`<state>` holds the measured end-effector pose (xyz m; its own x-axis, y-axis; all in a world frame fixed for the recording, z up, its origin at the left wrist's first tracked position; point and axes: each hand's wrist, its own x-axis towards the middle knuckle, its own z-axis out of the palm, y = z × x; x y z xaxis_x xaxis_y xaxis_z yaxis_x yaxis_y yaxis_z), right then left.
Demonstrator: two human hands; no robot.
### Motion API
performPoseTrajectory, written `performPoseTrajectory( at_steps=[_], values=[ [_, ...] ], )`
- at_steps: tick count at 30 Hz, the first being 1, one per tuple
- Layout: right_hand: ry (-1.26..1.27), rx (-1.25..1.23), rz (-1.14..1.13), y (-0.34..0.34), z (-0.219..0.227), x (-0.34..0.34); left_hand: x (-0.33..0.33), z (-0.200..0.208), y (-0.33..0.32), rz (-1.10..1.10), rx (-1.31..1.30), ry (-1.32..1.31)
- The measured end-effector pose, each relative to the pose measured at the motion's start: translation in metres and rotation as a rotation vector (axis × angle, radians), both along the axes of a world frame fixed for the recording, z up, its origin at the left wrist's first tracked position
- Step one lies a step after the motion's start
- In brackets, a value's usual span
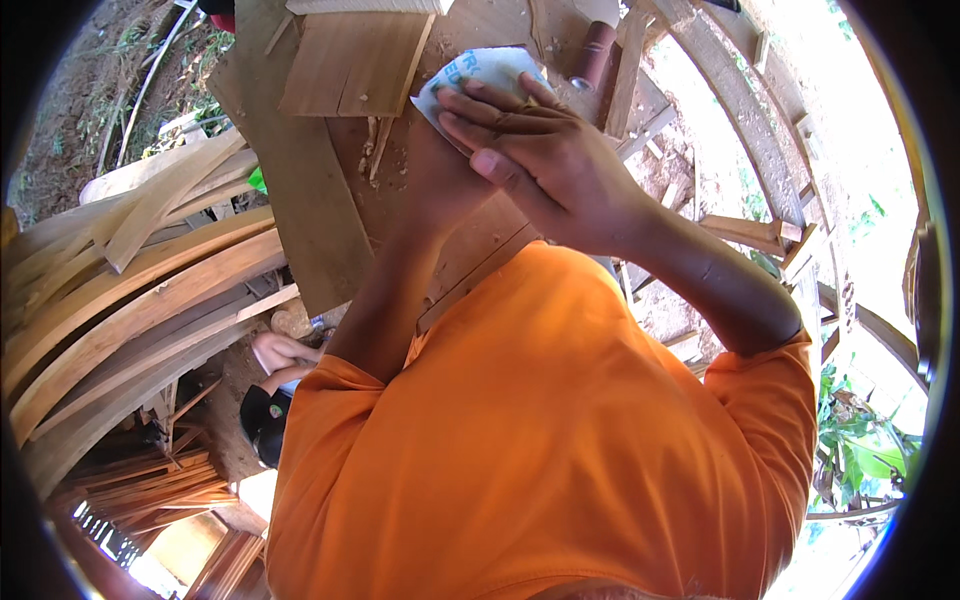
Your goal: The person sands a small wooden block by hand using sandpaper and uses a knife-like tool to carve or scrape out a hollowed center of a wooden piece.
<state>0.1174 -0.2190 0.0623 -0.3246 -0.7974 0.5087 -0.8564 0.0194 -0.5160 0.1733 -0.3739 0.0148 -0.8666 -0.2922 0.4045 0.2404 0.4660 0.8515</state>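
Note:
A piece of sandpaper (491,66), its white backing printed in blue, lies folded or curved beneath my hands at the top middle. My right hand (545,160) rests across it, palm down, with the fingers stretched out and somewhat apart. The right thumb lies over the back of my left hand (447,175). My left hand reaches in under the right one against the near edge of the sandpaper; its fingers are hidden. Whatever surface the sandpaper touches cannot be seen. Just beyond the hands is a brown wooden worktop (400,150) with shavings.
A pale wooden panel (345,65) lies ahead on the left, near a long board (315,190). A brown cylinder (594,55) stands or lies at the far right. Curved timbers (150,300) are stacked at left. Another person (270,410) sits lower left.

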Motion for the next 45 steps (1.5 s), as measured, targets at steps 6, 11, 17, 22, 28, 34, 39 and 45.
performPoseTrajectory(
  at_steps=[6, 11, 17, 22, 28, 34, 39, 45],
  values=[
    [0.035, -0.006, -0.016, -0.001, -0.001, 0.000, 0.009, -0.002, -0.007, -0.084, -0.108, 0.075],
    [0.175, 0.286, -0.210, -0.003, -0.019, -0.045, 0.008, 0.029, 0.009, 0.038, 0.133, -0.393],
    [0.052, 0.161, -0.277, -0.002, -0.011, -0.057, 0.005, 0.015, 0.008, 0.021, 0.080, -0.204],
    [0.012, 0.228, -0.090, -0.002, -0.008, -0.038, 0.010, 0.020, 0.009, 0.036, 0.203, -0.401],
    [0.017, 0.073, -0.066, -0.001, -0.017, -0.031, 0.012, 0.000, 0.010, -0.012, 0.184, -0.155],
    [-0.101, 0.111, 0.057, 0.006, 0.004, 0.002, 0.006, -0.003, -0.002, -0.188, 1.454, -0.207],
    [-0.473, -0.020, 0.064, 0.007, 0.014, -0.013, 0.005, 0.004, 0.000, -0.131, 0.903, -0.313],
    [-1.436, -0.768, -0.132, 0.061, -0.028, -0.054, 0.023, 0.012, 0.007, -0.040, 0.182, -0.285]
  ],
)
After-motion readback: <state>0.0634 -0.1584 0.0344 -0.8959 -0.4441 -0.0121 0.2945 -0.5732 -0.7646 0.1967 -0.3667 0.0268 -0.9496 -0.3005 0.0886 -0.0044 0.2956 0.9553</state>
